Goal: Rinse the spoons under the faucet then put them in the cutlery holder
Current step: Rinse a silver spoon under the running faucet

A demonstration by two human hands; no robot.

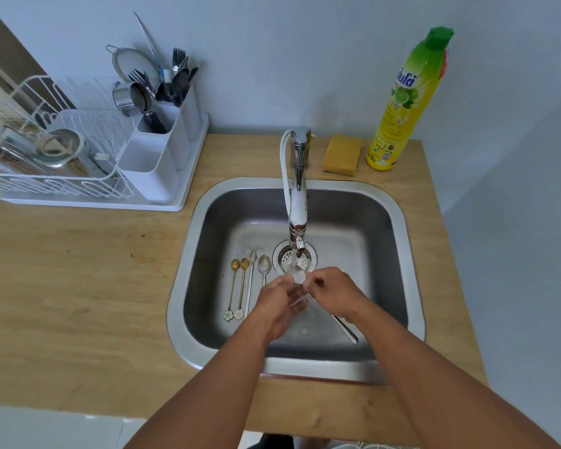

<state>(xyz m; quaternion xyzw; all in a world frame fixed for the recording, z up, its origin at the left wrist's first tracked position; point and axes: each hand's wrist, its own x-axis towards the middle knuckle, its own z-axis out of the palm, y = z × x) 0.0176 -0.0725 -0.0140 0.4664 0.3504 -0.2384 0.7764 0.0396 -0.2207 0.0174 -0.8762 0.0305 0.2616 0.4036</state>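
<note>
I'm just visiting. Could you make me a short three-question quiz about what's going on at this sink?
1. True or false: water runs from the white and chrome faucet onto the silver spoon held by both the left hand and right hand.
2. How many spoons lie in a row on the floor of the steel sink, left of the hands?
3. The yellow sponge sits: A) in the sink B) behind the sink C) in the white cutlery holder.

Key: 1 true; 2 four; 3 B.
</note>
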